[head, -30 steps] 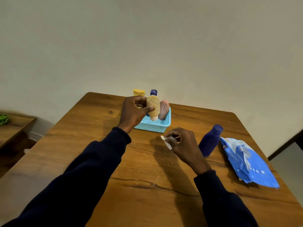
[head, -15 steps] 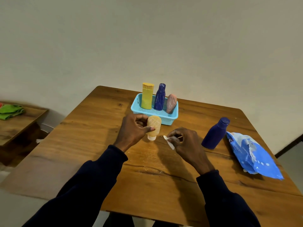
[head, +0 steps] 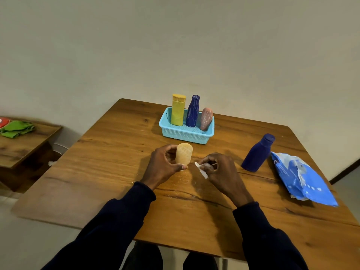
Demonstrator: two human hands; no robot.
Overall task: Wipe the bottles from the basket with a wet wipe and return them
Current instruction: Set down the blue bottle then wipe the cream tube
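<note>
My left hand (head: pixel 162 166) grips a small pale-orange bottle (head: pixel 184 153), cap end down, just above the table in front of the basket. Close to its right, my right hand (head: pixel 221 171) pinches a folded white wet wipe (head: pixel 201 170); the wipe is a little apart from the bottle. The light-blue basket (head: pixel 185 134) stands at the table's far side and holds a yellow bottle (head: pixel 177 110), a dark-blue bottle (head: pixel 192 112) and a leaning pink bottle (head: pixel 206 118).
A dark-blue bottle (head: pixel 258 152) stands alone on the wooden table (head: pixel 109 158) at the right. Beside it lies a blue wet-wipe pack (head: pixel 303 179) near the right edge. A lower side table (head: pixel 25 145) with a green cloth (head: pixel 16 128) is at far left.
My left hand lifted the pale-orange bottle out of the basket and brought it toward me, beside the wipe. My right hand stayed put with the wipe. The camera view tilted down.
</note>
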